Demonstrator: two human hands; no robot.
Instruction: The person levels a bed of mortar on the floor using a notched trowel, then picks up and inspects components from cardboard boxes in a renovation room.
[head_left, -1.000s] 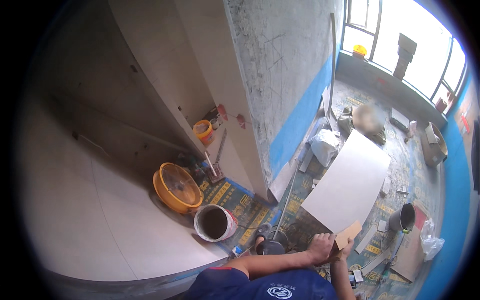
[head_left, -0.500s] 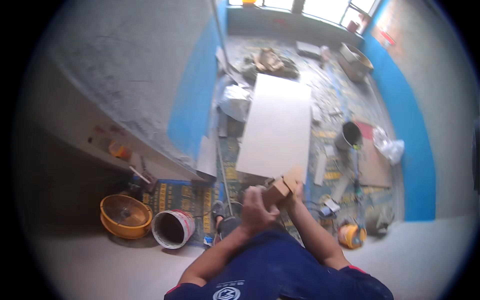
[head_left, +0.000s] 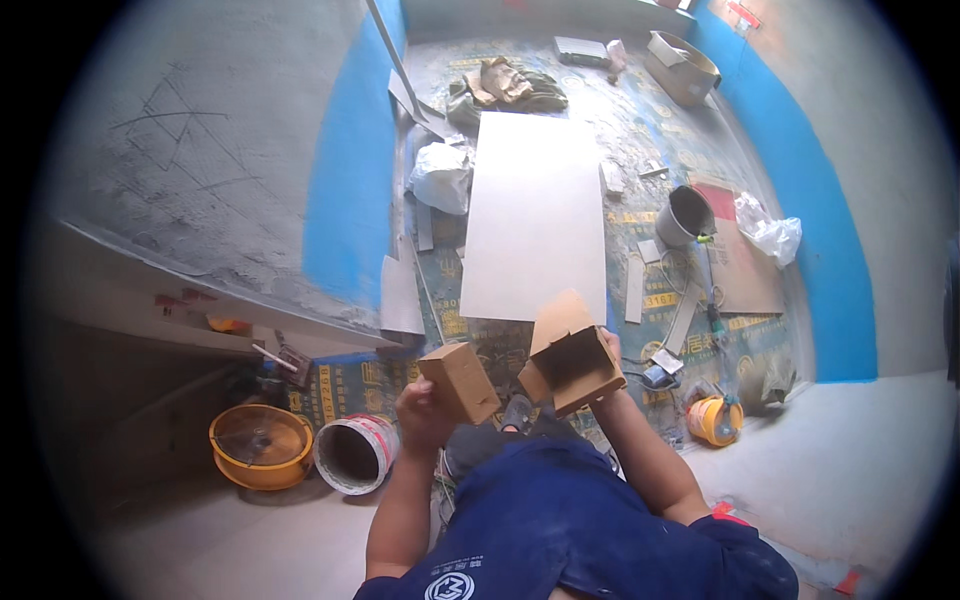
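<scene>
My left hand (head_left: 420, 412) grips a closed brown cardboard box (head_left: 458, 383) by its left side. A second cardboard box (head_left: 562, 322), its top flaps raised and its dark inside facing up, is in my right hand (head_left: 609, 392). The fingers of that hand wrap the box's right side. A gap separates the two boxes, which are held in front of my body. Beyond them a large pale rectangular panel (head_left: 535, 215) lies over the printed floor covering.
At the left stand a yellow basin (head_left: 262, 447) and a white bucket (head_left: 356, 454). On the right are a grey bucket (head_left: 684, 217), a mixing tool (head_left: 714, 322), a yellow bucket (head_left: 714, 420) and a flat cardboard sheet (head_left: 742, 270). A white bag (head_left: 440, 178) sits beside the panel.
My hands, close together before around the cardboard, have moved apart, the left to the left with the closed box. The open box now faces up in my right hand. The view has tilted downward.
</scene>
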